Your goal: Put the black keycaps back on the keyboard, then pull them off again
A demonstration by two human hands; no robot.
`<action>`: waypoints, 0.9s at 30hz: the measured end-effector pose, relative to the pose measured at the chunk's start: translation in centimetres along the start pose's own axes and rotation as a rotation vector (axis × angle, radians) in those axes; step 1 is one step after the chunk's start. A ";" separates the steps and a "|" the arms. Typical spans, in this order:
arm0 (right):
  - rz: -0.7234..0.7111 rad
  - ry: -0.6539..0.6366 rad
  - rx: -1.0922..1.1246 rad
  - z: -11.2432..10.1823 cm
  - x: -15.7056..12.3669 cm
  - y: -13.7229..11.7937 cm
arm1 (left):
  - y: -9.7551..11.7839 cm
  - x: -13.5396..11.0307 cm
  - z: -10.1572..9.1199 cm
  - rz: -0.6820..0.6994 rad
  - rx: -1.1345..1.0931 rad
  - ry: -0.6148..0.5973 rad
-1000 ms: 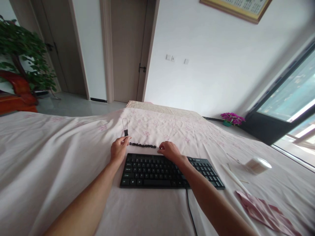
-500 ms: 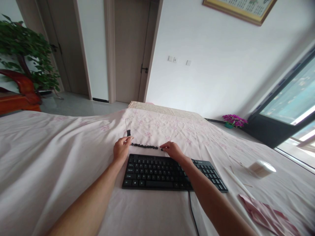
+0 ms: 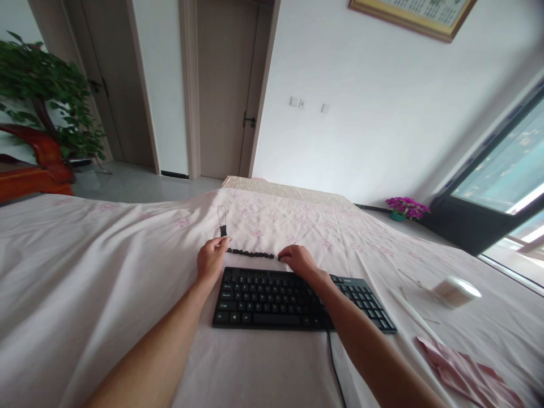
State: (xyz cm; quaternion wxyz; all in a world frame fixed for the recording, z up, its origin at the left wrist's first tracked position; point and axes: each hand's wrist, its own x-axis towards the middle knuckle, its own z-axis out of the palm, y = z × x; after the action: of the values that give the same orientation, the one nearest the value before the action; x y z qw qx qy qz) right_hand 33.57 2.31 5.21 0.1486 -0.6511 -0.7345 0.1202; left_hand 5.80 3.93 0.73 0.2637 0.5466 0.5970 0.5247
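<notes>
Behind the black keyboard (image 3: 263, 300), a row of small black keycaps (image 3: 255, 254) lies on the cloth. My left hand (image 3: 211, 258) is at the row's left end, its fingers closed around the lower end of a keycap puller (image 3: 223, 230) that has a black handle and a thin wire loop pointing away from me. At the right end, my right hand (image 3: 300, 259) pinches a single black keycap (image 3: 280, 258) close to the cloth, a small gap from the others. My right forearm crosses over the keyboard and hides part of its keys.
A pale flowered cloth (image 3: 144, 272) with folds covers the surface. The keyboard's cable (image 3: 335, 368) runs toward me. To the right are a clear round tub of cotton swabs (image 3: 457, 292), a few loose sticks and a pink cloth (image 3: 467, 368).
My right fingers have closed in on the single keycap at the row's right end. My left hand keeps its place with the puller. The view has shifted slightly.
</notes>
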 end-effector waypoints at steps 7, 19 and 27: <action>0.024 0.011 -0.015 0.3 0.3 -1.1 | 0.1 0.0 -0.1 -0.002 0.013 0.001; -0.043 0.068 -0.003 0.5 0.4 -1.8 | 0.5 -0.1 -0.2 0.001 0.017 0.000; -0.068 0.037 -0.011 1.2 1.4 -2.1 | 0.7 -0.1 -0.2 -0.018 0.015 -0.006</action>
State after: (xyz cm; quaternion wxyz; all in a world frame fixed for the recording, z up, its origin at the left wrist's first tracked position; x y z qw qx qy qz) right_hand 31.05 3.43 5.00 0.1626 -0.6288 -0.7539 0.0992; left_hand 5.93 3.63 1.45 0.2662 0.5447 0.6052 0.5159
